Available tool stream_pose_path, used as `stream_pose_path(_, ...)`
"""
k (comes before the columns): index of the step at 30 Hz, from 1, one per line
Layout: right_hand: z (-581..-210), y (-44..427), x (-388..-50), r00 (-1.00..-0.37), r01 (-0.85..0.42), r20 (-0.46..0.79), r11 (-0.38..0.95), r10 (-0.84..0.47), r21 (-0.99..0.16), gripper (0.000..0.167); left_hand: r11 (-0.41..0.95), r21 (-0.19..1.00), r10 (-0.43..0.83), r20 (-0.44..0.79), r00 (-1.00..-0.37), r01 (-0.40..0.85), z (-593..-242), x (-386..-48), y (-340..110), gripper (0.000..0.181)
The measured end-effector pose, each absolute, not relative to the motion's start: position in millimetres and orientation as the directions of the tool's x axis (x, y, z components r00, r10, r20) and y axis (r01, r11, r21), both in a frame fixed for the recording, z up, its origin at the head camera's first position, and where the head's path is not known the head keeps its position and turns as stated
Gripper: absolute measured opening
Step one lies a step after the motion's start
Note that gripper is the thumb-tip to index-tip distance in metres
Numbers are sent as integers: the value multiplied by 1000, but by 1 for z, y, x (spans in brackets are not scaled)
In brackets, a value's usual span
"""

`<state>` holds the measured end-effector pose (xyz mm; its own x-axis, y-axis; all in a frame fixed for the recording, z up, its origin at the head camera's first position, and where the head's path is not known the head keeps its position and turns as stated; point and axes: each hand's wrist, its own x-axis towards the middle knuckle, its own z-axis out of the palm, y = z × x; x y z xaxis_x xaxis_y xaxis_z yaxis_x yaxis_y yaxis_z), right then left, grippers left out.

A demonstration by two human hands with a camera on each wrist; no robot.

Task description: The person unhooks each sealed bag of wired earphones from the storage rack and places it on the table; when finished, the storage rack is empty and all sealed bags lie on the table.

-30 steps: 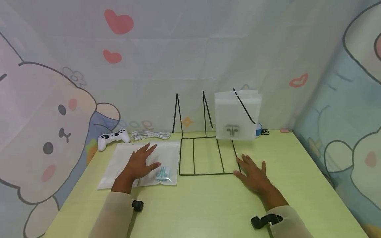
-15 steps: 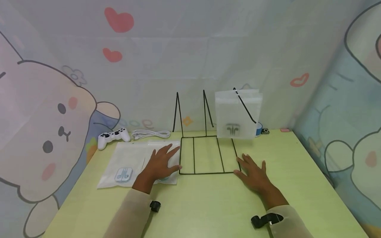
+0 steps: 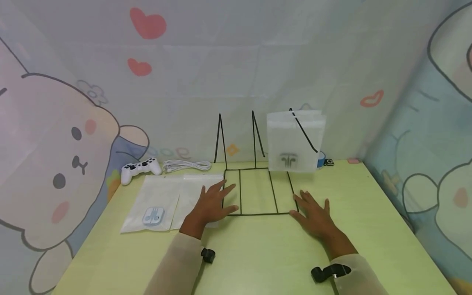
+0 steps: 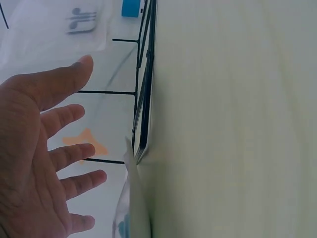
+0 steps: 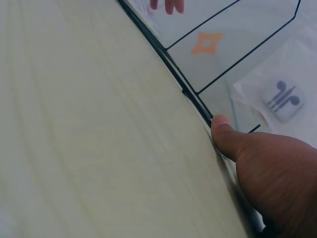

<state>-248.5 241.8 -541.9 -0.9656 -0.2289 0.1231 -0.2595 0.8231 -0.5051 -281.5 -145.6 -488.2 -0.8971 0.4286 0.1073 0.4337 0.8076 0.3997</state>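
Note:
A black wire rack [image 3: 258,214] with upright hooks stands on the table. My left hand [image 3: 210,205] is spread over the rack's left edge, holding nothing; the left wrist view shows its fingers [image 4: 74,151] apart. At the right side wire my right hand [image 3: 315,217] rests with fingers outstretched, and its thumb [image 5: 223,129] touches the rack's base in the right wrist view. White translucent bags [image 3: 293,131] hang on the right hook, earphones showing through. Left of the rack lie two flat white bags [image 3: 158,190]; one holds an earphone case [image 3: 153,216], the other is partly hidden by my left hand.
A white game controller [image 3: 141,170] and a coiled white cable [image 3: 187,166] lie at the back left. Behind the hanging bags are a blue roll [image 3: 321,159], a small black item [image 3: 328,162] and a pink piece [image 3: 353,161]. A printed cloth rises behind the table.
My left hand has moved right, from over the flat bags to the rack's left edge, uncovering the earphone case. The right hand has kept its place.

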Motion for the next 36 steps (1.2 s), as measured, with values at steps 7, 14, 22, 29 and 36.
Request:
stream_pose_path(7,-546,245,-251,-963,-269,137,831,-232,-487,69,841,376,400,49,-915,388,-497,-287,-130,79)
stream_pose_path(14,-550,245,-253,-963,-269,130,831,-235,-488,70,878,303,383,21,-924,371,-504,-289,-121,84)
stream_pose_path(22,-549,244,-253,-961,-275,137,832,-238,-481,70,903,267,353,-19,-935,336,-510,-292,-110,84)
stream_pose_path(29,-546,244,-252,-962,-273,126,827,-243,-491,70,915,273,315,-26,-949,296,-505,-285,-98,82)
stream_pose_path(36,-548,243,-253,-961,-277,127,829,-247,-486,71,912,281,323,-49,-945,298,-510,-285,-93,82)
